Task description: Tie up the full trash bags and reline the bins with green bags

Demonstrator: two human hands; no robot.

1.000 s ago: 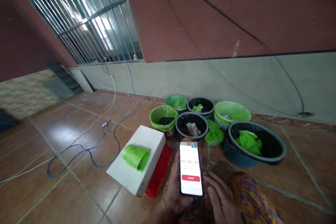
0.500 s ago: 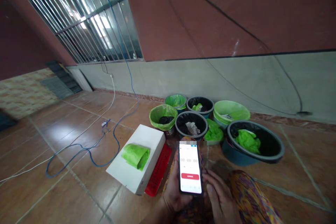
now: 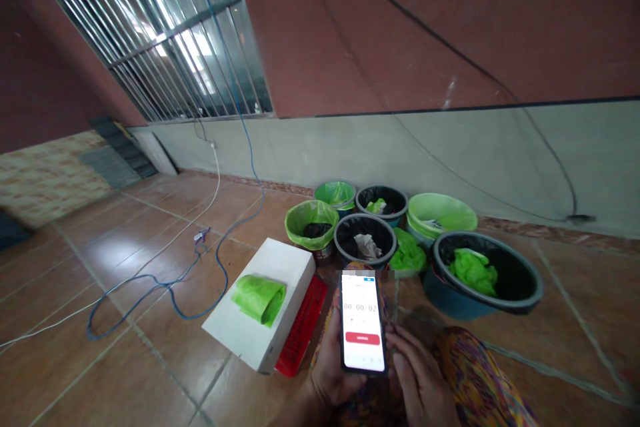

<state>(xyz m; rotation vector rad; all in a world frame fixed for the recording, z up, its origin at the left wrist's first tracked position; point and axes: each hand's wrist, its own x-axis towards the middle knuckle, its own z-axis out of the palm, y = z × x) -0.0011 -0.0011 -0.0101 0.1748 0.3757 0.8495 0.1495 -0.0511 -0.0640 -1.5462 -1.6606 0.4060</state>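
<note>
1. The phone [image 3: 364, 361] sits low in view, over the person's patterned trousers [image 3: 473, 363], its lit screen tilted up, probably so the timer digits can be read.
2. The left hand [image 3: 332, 365] has its fingers clamped on the phone from the side and beneath, which leaves the screen uncovered.
3. The right hand [image 3: 423, 373] has its fingers bunched together beside the phone's other edge; whether they touch or steady it, one cannot tell.
4. On the floor [image 3: 155, 380], a white box [image 3: 285, 257] lies flat beside a red basket [image 3: 305, 327]; whether it partly rests on the basket is unclear.
5. A folded green bag [image 3: 257, 297] lies on the box, perhaps to keep it off the tiles.
6. Lined bins [image 3: 457, 303] cluster near the wall [image 3: 310, 147]; several liners are turned over the rims, presumably so they stay put.
</note>
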